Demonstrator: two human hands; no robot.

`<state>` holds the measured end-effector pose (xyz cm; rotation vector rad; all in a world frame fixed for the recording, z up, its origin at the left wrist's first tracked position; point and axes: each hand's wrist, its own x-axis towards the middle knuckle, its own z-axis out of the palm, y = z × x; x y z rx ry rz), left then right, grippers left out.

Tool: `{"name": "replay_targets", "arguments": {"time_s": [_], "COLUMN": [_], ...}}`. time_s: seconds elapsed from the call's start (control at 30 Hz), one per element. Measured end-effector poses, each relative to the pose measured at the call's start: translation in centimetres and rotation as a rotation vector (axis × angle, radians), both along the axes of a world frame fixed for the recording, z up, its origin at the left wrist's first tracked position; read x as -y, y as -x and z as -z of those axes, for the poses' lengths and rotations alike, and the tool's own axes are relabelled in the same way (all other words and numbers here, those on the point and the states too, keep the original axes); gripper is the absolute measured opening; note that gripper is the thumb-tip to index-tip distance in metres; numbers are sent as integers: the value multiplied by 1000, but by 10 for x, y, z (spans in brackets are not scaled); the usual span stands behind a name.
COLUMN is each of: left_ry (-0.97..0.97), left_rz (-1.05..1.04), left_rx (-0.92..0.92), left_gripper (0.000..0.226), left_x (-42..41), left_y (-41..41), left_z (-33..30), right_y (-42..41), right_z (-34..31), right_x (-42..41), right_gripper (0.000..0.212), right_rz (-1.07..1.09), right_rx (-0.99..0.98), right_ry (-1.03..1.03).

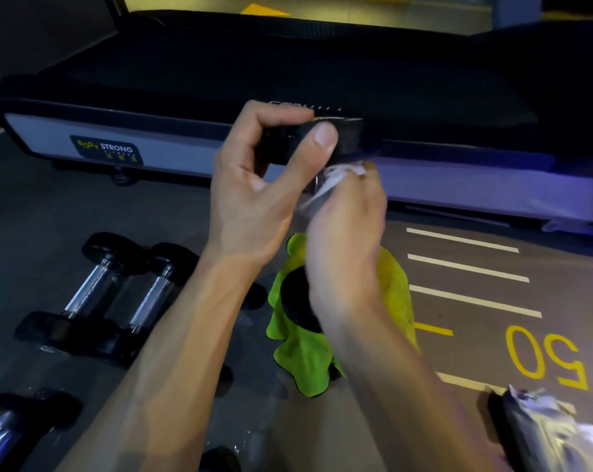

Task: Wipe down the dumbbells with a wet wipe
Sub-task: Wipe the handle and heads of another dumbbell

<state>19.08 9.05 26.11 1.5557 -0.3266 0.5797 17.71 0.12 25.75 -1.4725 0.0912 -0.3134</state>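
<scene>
My left hand grips the upper black head of a dumbbell that stands on end, its lower head resting on a green cloth. My right hand is closed around the dumbbell's handle with a white wet wipe bunched at its fingertips; the handle itself is mostly hidden. Two more dumbbells with chrome handles lie side by side on the floor to the left. Another dumbbell lies at the bottom left edge.
A treadmill base with a "Body Strong" label runs across the back. White and yellow floor markings with "50" lie to the right. A wet wipe packet sits at the bottom right. Clear wrapper scraps lie on the floor.
</scene>
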Motion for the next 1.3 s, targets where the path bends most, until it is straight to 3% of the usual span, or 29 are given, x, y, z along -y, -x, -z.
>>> {"name": "replay_targets", "arguments": {"time_s": [0.1, 0.2, 0.27, 0.33, 0.4, 0.47, 0.53, 0.63, 0.7, 0.8, 1.03, 1.3], "left_ry": [-2, 26, 35, 48, 67, 42, 18, -2, -4, 23, 81, 25], "left_rz": [37, 110, 157, 202, 226, 184, 135, 82, 59, 91, 92, 126], "left_rx": [18, 18, 17, -3, -5, 30, 50, 50, 43, 13, -20, 17], "left_gripper": [17, 14, 15, 17, 17, 19, 22, 23, 23, 21, 19, 23], "left_x": [2, 0, -3, -3, -2, 1, 1, 1, 0, -3, -8, -6], "left_y": [3, 4, 6, 10, 12, 11, 8, 7, 7, 6, 8, 16], "left_z": [-1, -5, -6, -8, -8, -7, -5, -3, -3, -4, -3, -3], "right_y": [9, -10, -21, -24, -23, -14, 1, 16, 11, 3, 12, 2], "right_z": [3, -1, -5, -6, -4, 0, 4, 15, 21, 17, 41, 60], "right_x": [-5, 11, 22, 31, 34, 32, 23, 6, 7, 24, 64, 94], "right_gripper": [24, 30, 24, 25, 28, 39, 39, 16, 16, 28, 40, 50], "right_rz": [78, 46, -278, -559, -610, -472, -249, -118, -75, -169, -553, -885], "right_rx": [40, -135, -323, -338, -301, -250, -95, 154, 188, 136, -40, -123], "right_ry": [35, -15, -326, -551, -585, -629, -433, 155, 451, 667, 849, 420]}}
